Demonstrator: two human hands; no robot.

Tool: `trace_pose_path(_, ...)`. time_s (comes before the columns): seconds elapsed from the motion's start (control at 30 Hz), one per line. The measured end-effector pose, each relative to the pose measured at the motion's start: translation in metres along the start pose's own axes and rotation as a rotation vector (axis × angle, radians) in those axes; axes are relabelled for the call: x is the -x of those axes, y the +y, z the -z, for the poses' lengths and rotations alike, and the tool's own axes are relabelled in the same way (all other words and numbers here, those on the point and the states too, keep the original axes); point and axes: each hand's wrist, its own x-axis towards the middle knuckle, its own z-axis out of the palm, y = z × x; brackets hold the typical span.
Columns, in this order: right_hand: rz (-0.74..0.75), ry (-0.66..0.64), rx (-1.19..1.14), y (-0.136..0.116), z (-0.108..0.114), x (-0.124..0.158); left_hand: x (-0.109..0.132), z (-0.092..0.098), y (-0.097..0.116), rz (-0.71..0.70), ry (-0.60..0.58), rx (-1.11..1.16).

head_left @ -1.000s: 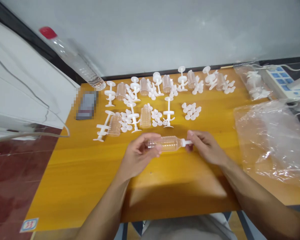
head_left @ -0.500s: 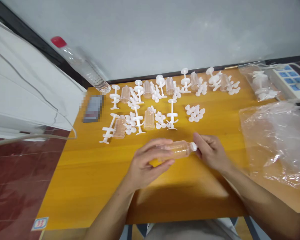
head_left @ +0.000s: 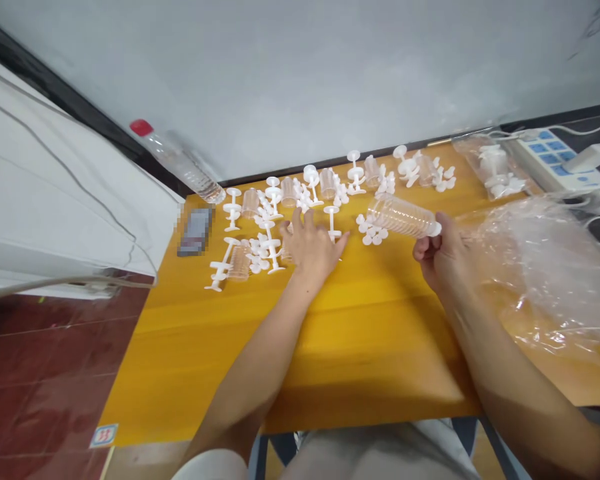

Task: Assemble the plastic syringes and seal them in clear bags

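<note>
My right hand (head_left: 446, 257) pinches a clear ribbed plastic bottle (head_left: 399, 215) by its white-capped neck. The bottle is held tilted above the table, its wide end towards the left. Fingers spread, my left hand (head_left: 311, 243) reaches over the front row and partly covers a clear bottle and white pieces there. Just right of that hand lies a white plastic stem with discs (head_left: 332, 223). A cluster of small white round pieces (head_left: 371, 230) sits below the held bottle's wide end. Another ribbed bottle (head_left: 239, 260) lies at the left of the front row.
On the wooden table (head_left: 190, 360), a back row repeats white stems, a clear bottle (head_left: 329, 183) and small pieces. A red-capped water bottle (head_left: 185, 163) leans at the left by a phone (head_left: 196, 231). Clear plastic bags (head_left: 555, 280) and a power strip (head_left: 560, 163) lie right.
My left hand has let go of the bottle and moved away to the front row of parts. My right hand has carried the bottle up and to the right.
</note>
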Motion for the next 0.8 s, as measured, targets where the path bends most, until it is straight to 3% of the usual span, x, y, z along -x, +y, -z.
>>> trace_pose_path(0.1, -0.012, 0.000, 0.004, 0.002, 0.002, 0.000, 0.001, -0.002, 0.010, 0.016, -0.005, -0.031)
trace_pose_path(0.33, -0.065, -0.019, -0.008, 0.012, 0.000, 0.002, 0.021, 0.029, 0.014, -0.015, -0.070, 0.122)
trace_pose_path(0.4, -0.080, -0.022, -0.006, 0.016, -0.003, 0.004, 0.031, 0.034, 0.011, -0.127, -0.094, 0.181)
trace_pose_path(0.53, -0.082, -0.030, -0.045, 0.024, -0.007, 0.006, 0.040, 0.034, 0.011, -0.551, -0.260, 0.212)
trace_pose_path(0.6, -0.072, -0.009, -0.078, 0.025, -0.008, 0.004, 0.037, 0.029, 0.017, -0.697, -0.341, 0.209)
trace_pose_path(0.67, -0.064, 0.014, -0.096, 0.025, -0.006, 0.002, 0.033, 0.023, 0.027, -0.735, -0.411, 0.252)
trace_pose_path(0.8, -0.059, 0.031, -0.088, 0.018, 0.001, -0.007, 0.037, 0.022, 0.039, -0.659, -0.457, 0.348)
